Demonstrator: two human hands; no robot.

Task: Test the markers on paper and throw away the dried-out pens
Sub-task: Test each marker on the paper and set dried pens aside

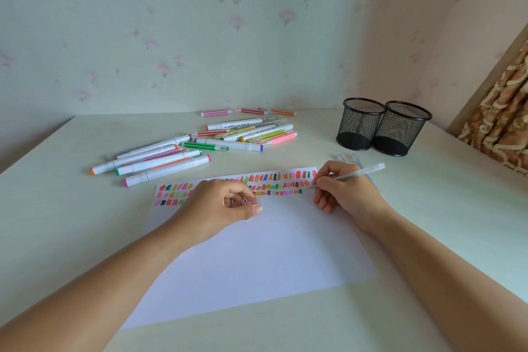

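Observation:
A white sheet of paper [257, 254] lies on the table, with rows of coloured test marks [274, 181] along its far edge. My right hand [343, 191] grips a clear pen [354, 173] in a writing hold, its tip touching the paper at the right end of the marks. My left hand [223, 203] rests on the paper and pinches a small clear cap [248, 202] between thumb and fingers. A heap of markers [200, 143] lies beyond the paper.
Two black mesh pen cups [383, 127] stand at the back right, both looking empty. A few clear pens [350, 158] lie just behind my right hand. Three thin markers [248, 111] lie near the wall. A patterned curtain [503, 126] hangs at the right.

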